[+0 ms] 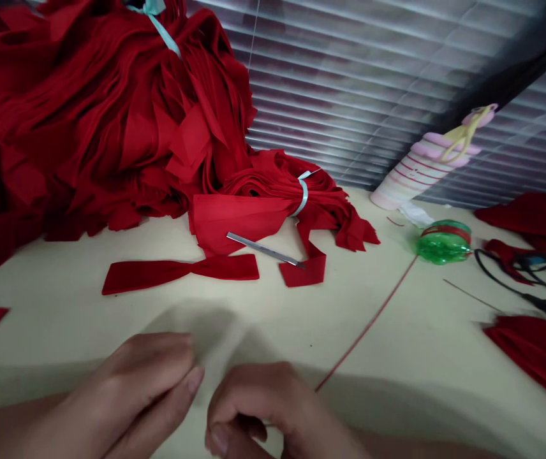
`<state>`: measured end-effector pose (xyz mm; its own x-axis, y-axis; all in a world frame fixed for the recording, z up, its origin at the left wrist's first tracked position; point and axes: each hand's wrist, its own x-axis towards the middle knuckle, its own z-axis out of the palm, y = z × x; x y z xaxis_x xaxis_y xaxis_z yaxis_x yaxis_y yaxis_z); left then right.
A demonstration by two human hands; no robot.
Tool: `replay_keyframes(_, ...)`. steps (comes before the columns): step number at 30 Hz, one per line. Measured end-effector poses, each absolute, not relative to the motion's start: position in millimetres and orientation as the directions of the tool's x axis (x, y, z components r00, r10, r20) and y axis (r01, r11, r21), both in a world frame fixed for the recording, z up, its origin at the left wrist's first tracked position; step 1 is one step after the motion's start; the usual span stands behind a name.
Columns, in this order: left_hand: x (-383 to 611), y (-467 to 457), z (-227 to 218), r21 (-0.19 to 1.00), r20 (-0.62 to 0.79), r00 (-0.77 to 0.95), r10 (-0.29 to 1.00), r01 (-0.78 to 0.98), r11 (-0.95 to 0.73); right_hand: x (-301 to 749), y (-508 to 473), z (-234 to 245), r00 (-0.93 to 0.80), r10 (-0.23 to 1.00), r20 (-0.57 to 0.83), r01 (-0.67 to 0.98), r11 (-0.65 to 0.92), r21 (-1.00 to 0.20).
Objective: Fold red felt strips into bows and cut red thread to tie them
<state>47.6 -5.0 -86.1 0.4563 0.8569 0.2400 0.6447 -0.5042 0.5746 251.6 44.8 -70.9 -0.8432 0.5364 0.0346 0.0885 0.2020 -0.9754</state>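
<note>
My left hand point(153, 386) is low in the picture, its thumb and fingers pressed together. Whatever it may pinch is not visible. Beside it, my right hand point(268, 408) is curled closed. A thin red cord point(368, 322) runs taut from a green plastic spool point(445, 242) down to behind the right hand, which appears to grip it; the cord's end is hidden. Ahead of both hands lies a red fabric strip point(182, 273), gathered narrow at its middle like a bow. A slim silver metal tool point(263, 248), perhaps a craft knife, rests across red fabric behind it.
A large heap of red fabric strips point(110, 127) fills the back left. A smaller bundle point(268, 185) is tied with a pale blue band point(302, 194). A white-and-pink cylinder point(416, 172) stands by the blinds point(330, 83). Black cables point(531, 296) and red cloth point(541, 350) lie right.
</note>
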Motion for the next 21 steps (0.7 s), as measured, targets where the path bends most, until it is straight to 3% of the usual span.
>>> replay_keyframes(2, 50.5, -3.3, -90.1, 0.596, 0.258, 0.432, 0.864, 0.633, -0.494, 253.8, 50.2, -72.1, -0.801, 0.587, 0.115, 0.121, 0.347, -0.930)
replay_keyframes(5, 54.0, 0.7, -90.3, 0.606, 0.298, 0.395, 0.869, 0.625, -0.492, 260.0, 64.3, -76.2, -0.622, 0.728, 0.290, 0.300, 0.563, -0.770)
replay_keyframes(8, 54.8, 4.7, -84.1, 0.596, 0.281, 0.413, 0.866, 0.632, -0.495, 264.8, 76.8, -81.4, -0.497, 0.761, 0.418, 0.481, 0.642, -0.597)
replay_keyframes(11, 54.2, 6.7, -79.0, 0.589, 0.240, 0.441, 0.865, 0.642, -0.491, 266.6, 77.7, -82.6, -0.537, 0.698, 0.473, 0.513, 0.716, -0.474)
replay_keyframes(14, 53.9, 6.7, -78.5, 0.594, 0.209, 0.438, 0.875, 0.654, -0.469, 266.9, 68.8, -80.2, -0.615, 0.556, 0.560, 0.404, 0.831, -0.382)
replay_keyframes(21, 54.6, 5.6, -77.5, 0.643, 0.108, 0.459, 0.882, 0.644, -0.414, 261.8, 58.0, -76.9, -0.741, 0.460, 0.489, 0.284, 0.875, -0.393)
